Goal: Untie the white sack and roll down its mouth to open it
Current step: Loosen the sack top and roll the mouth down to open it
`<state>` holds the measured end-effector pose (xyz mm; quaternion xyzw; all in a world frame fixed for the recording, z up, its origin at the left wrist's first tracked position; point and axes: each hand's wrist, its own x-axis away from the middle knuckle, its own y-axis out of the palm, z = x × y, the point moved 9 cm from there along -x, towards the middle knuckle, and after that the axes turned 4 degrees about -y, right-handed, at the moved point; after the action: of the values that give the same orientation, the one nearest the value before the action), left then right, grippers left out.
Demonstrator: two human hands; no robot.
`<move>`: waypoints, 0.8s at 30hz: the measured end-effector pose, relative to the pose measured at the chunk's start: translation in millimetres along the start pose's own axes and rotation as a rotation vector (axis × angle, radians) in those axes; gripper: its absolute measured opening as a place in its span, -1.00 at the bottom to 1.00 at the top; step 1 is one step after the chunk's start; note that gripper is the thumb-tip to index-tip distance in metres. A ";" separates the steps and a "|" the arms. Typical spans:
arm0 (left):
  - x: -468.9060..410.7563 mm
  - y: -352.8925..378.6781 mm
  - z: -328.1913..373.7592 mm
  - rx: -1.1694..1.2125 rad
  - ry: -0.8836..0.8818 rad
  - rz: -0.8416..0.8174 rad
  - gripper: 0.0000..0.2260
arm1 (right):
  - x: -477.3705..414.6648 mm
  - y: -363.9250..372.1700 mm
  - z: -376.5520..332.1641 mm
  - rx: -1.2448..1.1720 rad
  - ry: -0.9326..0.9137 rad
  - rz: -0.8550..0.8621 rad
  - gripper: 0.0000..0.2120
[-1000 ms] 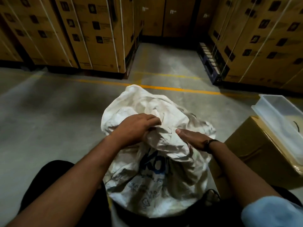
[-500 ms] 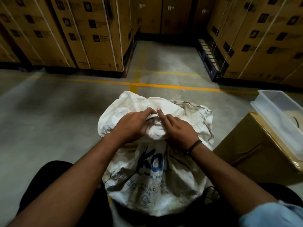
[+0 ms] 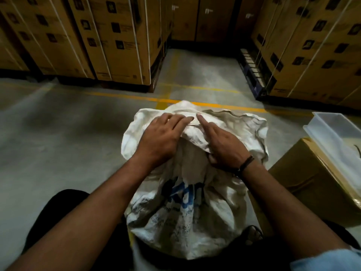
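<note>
Both hands have slid forward over the top of the white sack (image 3: 185,204) since half a second ago, and fingers that were bunched then now lie stretched out, while the sack's mouth has spread wider toward the right. The left hand (image 3: 163,134) rests flat on the crumpled rim, fingers straight and close together, pressing the cloth down without gripping it. The right hand (image 3: 222,144) lies beside it in the same manner, its fingertips almost meeting the left's at the far fold; its thumb goes under the fabric, and whether it pinches there I cannot tell. A dark wristband (image 3: 246,164) circles the right wrist, and a pale blue sleeve (image 3: 324,261) shows at the lower right.

The sack, printed in blue, stands upright on the concrete floor (image 3: 58,143) between the person's dark-clad knees, on the near side of a yellow line (image 3: 125,96). Just right of it sits a brown cardboard box (image 3: 304,184) with a clear plastic bin (image 3: 332,132) on top. Strapped cartons (image 3: 117,40) stand stacked beyond the line, left and right.
</note>
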<state>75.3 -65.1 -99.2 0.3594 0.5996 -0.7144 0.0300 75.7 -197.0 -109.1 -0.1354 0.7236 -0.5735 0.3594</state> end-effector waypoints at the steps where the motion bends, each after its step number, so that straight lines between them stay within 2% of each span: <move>1: -1.1 -5.8 1.3 0.002 0.010 0.043 -0.56 | 0.1 4.7 5.5 -0.039 0.053 -0.039 -0.09; 3: -0.7 -11.5 6.6 -0.002 0.056 0.080 -0.59 | 0.1 14.6 10.7 -0.055 0.145 -0.128 0.03; 5: 2.3 -12.0 8.7 -0.012 0.087 0.084 -0.58 | -2.3 13.0 13.8 0.025 0.176 -0.142 -0.14; 7: 3.4 -16.8 6.8 0.021 0.076 0.094 -0.53 | -5.4 -12.6 9.2 0.131 0.085 0.031 -0.37; 9: 0.7 -28.4 7.7 0.057 0.078 0.120 -0.50 | -2.4 -42.9 -2.4 0.207 -0.050 0.236 -0.53; 11: -4.5 -43.9 10.5 0.043 0.108 0.180 -0.51 | -0.1 -64.6 -16.7 0.238 -0.196 0.356 -0.59; 14: -16.1 -60.1 9.9 0.033 0.090 0.222 -0.57 | 1.3 -82.0 -28.3 0.267 -0.285 0.407 -0.62; 16: -24.3 -56.7 9.6 0.135 0.049 0.124 -0.57 | 1.6 -79.3 -18.2 0.241 -0.250 0.379 -0.55; 19: -27.2 -30.1 9.9 0.219 0.002 -0.097 -0.42 | -4.3 -61.9 8.3 0.188 -0.099 0.285 -0.43; 22: -24.3 -10.8 0.3 0.200 -0.050 -0.134 -0.58 | -9.4 -44.1 20.4 0.146 -0.025 0.159 -0.41; 24: -21.6 -5.1 -8.2 0.167 -0.073 -0.125 -0.52 | -9.9 -32.9 19.5 0.104 0.003 0.069 -0.33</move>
<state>92.7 -64.9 -83.3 0.2964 0.5579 -0.7748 -0.0230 88.8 -215.3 -76.7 -0.0908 0.6978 -0.5977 0.3843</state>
